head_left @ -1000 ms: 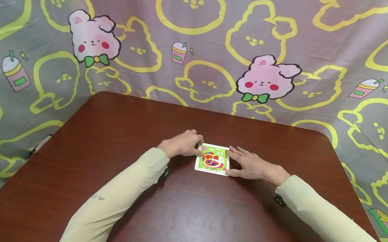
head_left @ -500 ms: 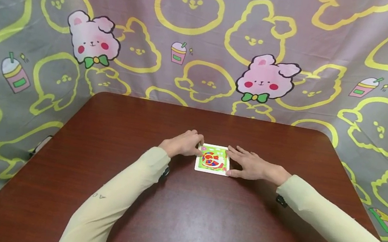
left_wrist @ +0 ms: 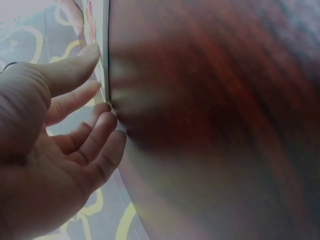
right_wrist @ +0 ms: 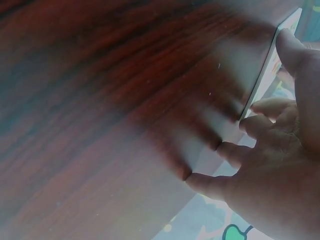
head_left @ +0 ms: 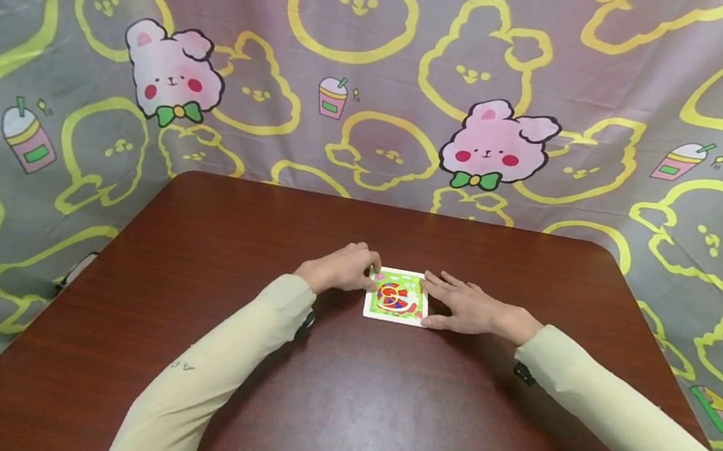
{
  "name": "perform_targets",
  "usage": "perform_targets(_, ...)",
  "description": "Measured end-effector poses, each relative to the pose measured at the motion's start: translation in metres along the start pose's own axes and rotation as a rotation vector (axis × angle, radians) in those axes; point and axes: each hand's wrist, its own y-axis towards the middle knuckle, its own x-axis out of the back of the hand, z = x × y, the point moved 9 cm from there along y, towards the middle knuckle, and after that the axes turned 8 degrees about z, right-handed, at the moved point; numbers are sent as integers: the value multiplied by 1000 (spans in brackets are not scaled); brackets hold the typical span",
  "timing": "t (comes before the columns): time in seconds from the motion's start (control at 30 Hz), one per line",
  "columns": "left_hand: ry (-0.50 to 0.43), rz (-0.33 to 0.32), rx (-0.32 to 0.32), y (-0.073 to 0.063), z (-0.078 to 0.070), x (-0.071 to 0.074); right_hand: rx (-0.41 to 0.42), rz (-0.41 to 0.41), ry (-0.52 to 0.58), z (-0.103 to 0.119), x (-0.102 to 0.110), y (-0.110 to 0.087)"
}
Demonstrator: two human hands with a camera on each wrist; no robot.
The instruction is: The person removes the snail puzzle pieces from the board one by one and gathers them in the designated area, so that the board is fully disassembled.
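A small square board [head_left: 397,299] with a white border and a colourful snail picture on green lies flat on the table. At its left edge is my left hand [head_left: 343,265], thumb and forefinger touching the edge and upper left corner. In the left wrist view, the thumb [left_wrist: 75,71] meets the board's pale side [left_wrist: 105,50], and the other fingertips rest on the table. My right hand [head_left: 467,308] has its fingers spread along the right edge. The right wrist view shows the thumb [right_wrist: 290,50] on the board's near corner and several fingertips on the tabletop.
The dark reddish-brown table [head_left: 364,397] extends around the board on all sides, with rounded far corners. Behind it hangs a grey curtain [head_left: 368,86] printed with yellow outlines and pink rabbits. Dark wrist devices [head_left: 524,372] show under the cuffs.
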Motion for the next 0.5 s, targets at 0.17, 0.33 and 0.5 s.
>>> perform_targets(0.17, -1, -17, -6, 1, 0, 0, 11, 6, 20, 1, 2, 1)
perform_targets(0.33, -4, -24, 6, 1, 0, -1, 27, 16, 33, 5, 3, 2)
perform_targets(0.5, -3, -21, 18, 3, -1, -2, 17, 26, 36, 5, 2, 2)
